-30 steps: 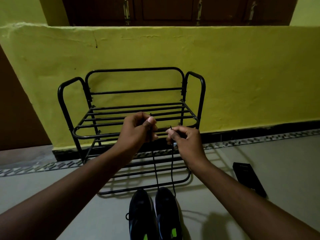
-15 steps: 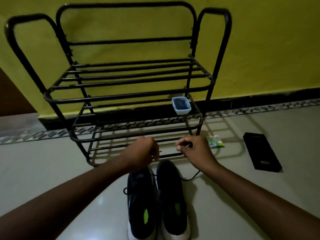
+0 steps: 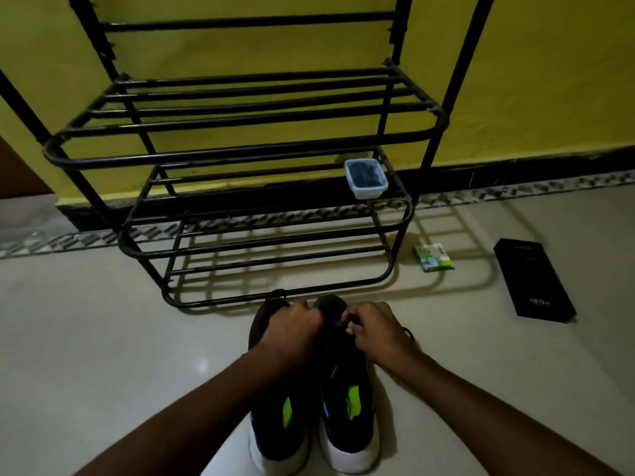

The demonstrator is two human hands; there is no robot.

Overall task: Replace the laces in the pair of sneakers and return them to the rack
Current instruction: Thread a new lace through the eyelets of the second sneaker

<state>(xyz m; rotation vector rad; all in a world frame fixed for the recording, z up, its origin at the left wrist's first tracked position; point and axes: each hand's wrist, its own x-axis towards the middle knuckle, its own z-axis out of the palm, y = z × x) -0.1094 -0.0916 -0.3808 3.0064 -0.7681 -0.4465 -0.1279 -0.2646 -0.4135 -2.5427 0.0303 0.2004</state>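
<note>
The relacing is in hand. The pair of sneakers (image 3: 347, 407) stands side by side on the floor (image 3: 103, 338), toes just short of the rack's (image 3: 240, 156) bottom rail. The right hand (image 3: 378, 334) pinches the black lace (image 3: 409, 333) over the right-hand shoe. The left hand (image 3: 292, 334) is curled beside it, and I cannot tell what it holds. Next, I'd guess, comes threading an eyelet, which is fine fingertip work. The rail hems in the front, and there is floor to move on at either side.
</note>
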